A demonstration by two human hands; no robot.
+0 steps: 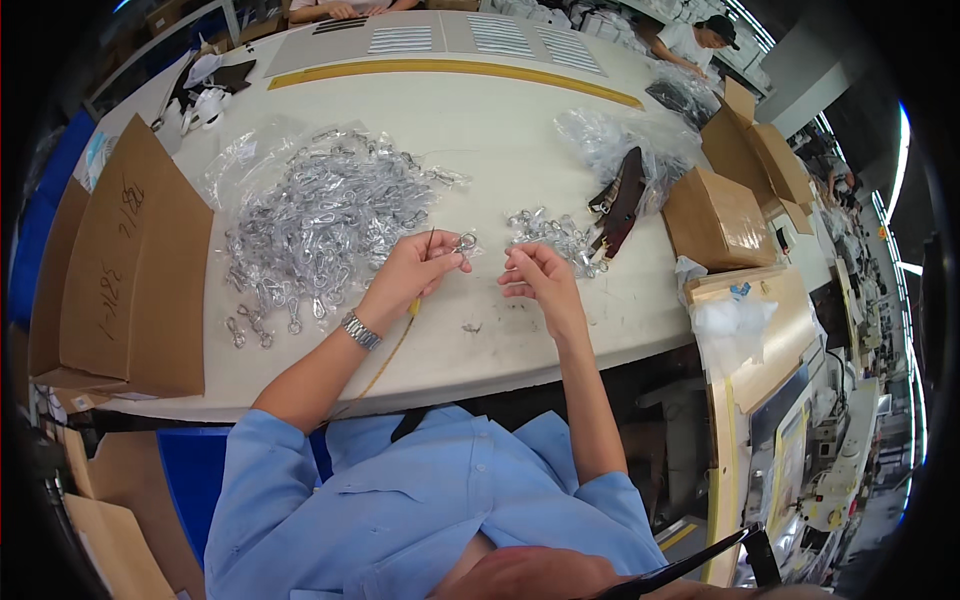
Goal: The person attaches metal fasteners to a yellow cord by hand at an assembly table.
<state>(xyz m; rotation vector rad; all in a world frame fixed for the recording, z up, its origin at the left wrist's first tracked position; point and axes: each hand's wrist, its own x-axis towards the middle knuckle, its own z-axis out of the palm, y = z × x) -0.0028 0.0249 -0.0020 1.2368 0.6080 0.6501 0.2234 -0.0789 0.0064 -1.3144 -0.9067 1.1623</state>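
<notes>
Over the near middle of the table, my left hand is closed, pinching a silvery metal snap hook with a ring between thumb and fingers. The same hand also holds a slim tool with a dark pointed tip and a yellow end, from which a yellowish cord hangs. My right hand is a short way to the right, its fingers curled and thumb near the index fingertip; what it pinches, if anything, is too small to make out. Beside it lies a small pile of similar hooks.
A large heap of bagged metal hooks lies left of my hands. Cardboard boxes stand at the left and right. A dark strap-like piece rests by clear plastic bags. Other people sit across the table.
</notes>
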